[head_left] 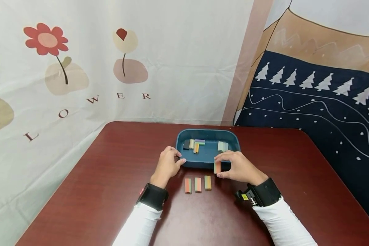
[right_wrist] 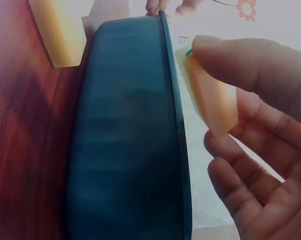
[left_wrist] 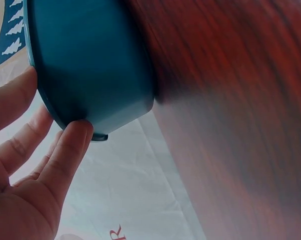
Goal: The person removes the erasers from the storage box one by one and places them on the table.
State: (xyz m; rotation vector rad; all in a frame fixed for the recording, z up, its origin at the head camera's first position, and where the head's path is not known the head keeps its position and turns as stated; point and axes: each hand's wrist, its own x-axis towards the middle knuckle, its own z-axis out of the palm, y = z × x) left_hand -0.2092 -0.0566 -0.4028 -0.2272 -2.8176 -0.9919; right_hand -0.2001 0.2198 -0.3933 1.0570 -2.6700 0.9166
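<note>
A blue plastic bin (head_left: 207,131) sits on the table. My left hand (head_left: 168,163) holds its front left corner, fingertips at the rim in the left wrist view, where the bin wall (left_wrist: 90,55) shows close up. Above the front rim, my right hand (head_left: 238,166) pinches a small orange and pale green block (head_left: 217,167) between thumb and fingers. That striped block (right_wrist: 208,95) is tilted in the right wrist view. Three more striped blocks stand in a row before the bin: an orange-red one (head_left: 188,186), a pink one (head_left: 198,185) and a yellow one (head_left: 207,182).
Inside the bin lie a black block (head_left: 186,145), a cream block (head_left: 192,144), a purple and green block (head_left: 200,141), an orange-yellow block (head_left: 196,148) and pale blocks (head_left: 222,146). A flower-printed curtain (head_left: 184,68) hangs behind the dark red table (head_left: 126,143).
</note>
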